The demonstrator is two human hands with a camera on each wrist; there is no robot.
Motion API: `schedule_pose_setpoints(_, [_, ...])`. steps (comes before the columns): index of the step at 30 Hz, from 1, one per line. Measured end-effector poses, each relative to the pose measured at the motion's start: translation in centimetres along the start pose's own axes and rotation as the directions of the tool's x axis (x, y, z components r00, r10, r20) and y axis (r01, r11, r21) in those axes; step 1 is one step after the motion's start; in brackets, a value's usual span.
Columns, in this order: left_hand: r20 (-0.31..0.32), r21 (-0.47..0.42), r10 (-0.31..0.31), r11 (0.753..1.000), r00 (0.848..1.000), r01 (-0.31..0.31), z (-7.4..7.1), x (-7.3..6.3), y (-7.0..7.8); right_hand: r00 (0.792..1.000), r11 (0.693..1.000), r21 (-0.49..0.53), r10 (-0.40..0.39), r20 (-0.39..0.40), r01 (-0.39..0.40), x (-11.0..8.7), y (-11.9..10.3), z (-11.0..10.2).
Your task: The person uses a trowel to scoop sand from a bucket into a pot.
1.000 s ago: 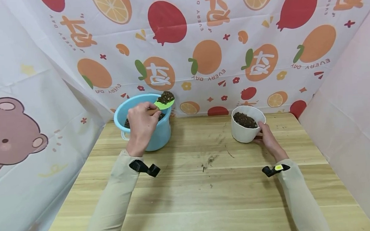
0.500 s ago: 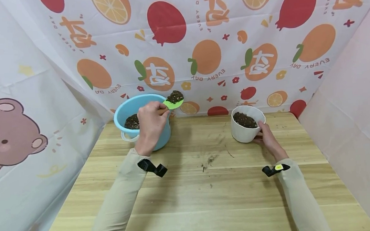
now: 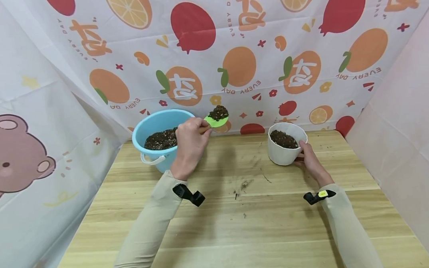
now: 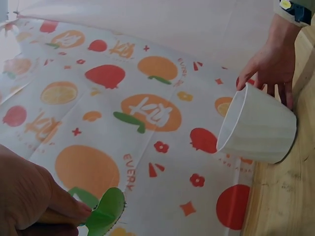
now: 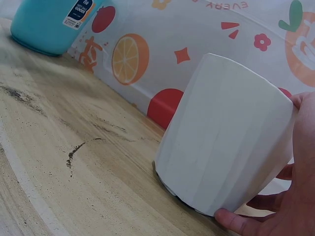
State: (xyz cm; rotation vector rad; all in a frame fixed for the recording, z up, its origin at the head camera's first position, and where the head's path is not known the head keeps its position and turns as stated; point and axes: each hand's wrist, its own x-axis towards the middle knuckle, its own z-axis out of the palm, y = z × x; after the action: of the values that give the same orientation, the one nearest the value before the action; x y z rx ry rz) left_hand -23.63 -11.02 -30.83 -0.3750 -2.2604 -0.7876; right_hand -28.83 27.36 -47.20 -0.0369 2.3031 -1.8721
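My left hand grips the wooden handle of a small green trowel, held in the air just right of a blue bucket. A mound of dark soil sits on the trowel's blade. More soil lies inside the bucket. To the right stands a white plant pot, partly filled with soil. My right hand holds the pot from its right side, thumb up at the rim and fingers low around the wall. In the left wrist view the trowel blade shows from behind, its soil hidden.
Dark soil smudges mark the wooden table between bucket and pot. A fruit-printed cloth hangs along the table's back edge. Pale cloths close off both sides. The bucket's white handle hangs down at its front.
My left hand has carried the loaded trowel rightward, from over the bucket to beyond its right rim. More of the bucket's soil shows now. The right hand and pot have stayed in place.
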Motion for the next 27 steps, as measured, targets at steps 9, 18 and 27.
schedule_pose_setpoints(9, [0.053, -0.026, 0.046, 0.999, 0.998, -0.044, 1.7, -0.6, 1.7, 1.0, 1.0, 0.007, 0.001, -0.008, -0.001, 0.0, -0.1, 0.1])
schedule_pose_setpoints(18, [0.055, -0.043, 0.095, 0.995, 0.994, -0.093, 2.9, -0.5, 3.1, 1.0, 1.0, -0.002, -0.003, -0.014, 0.003, -0.1, -0.4, 0.3])
schedule_pose_setpoints(27, [0.07, -0.025, 0.116, 0.993, 0.991, -0.115, 4.1, -0.6, 4.2, 1.0, 1.0, -0.008, -0.017, -0.008, 0.017, -0.2, -0.5, 0.3])
